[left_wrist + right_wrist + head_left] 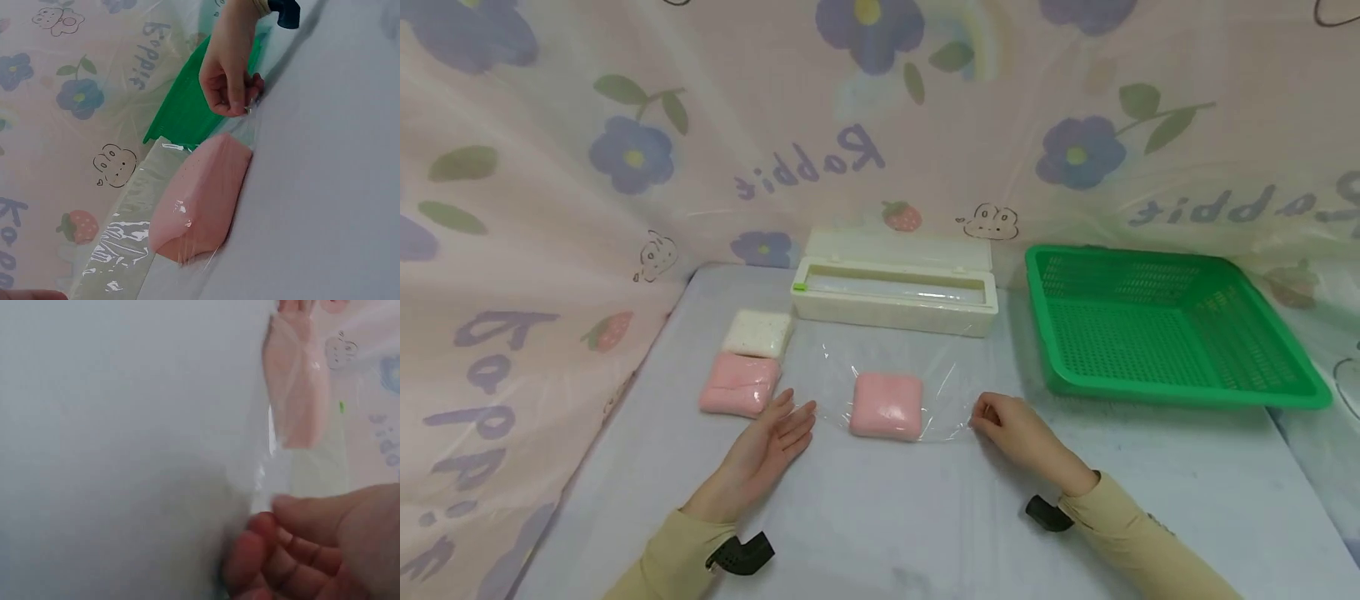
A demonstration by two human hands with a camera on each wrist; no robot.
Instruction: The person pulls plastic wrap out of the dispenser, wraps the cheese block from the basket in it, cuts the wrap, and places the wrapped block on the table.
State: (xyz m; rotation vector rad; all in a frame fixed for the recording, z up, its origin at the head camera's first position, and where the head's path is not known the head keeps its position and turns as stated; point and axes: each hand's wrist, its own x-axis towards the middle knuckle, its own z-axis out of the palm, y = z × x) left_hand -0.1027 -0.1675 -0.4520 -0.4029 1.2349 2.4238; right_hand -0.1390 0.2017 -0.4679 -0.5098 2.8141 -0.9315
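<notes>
A pink square block (886,405) lies in the middle of the table under a sheet of clear cling film (951,400), which drapes over it and shines in creases. My right hand (1018,433) pinches the film's near right corner between thumb and fingers, seen also in the left wrist view. On the other side, my left hand (767,454) is turned palm up with fingers extended, fingertips right at the film's left edge. Just beyond it sit a film-wrapped pink block (740,384) and a white block (758,333), also glossy with film.
A long white cling film box (895,312) with its lid raised stands behind the pink block, a film roll inside and a green slider at its left end. To the right is a green plastic basket (1157,396). A patterned curtain (925,167) hangs behind the table.
</notes>
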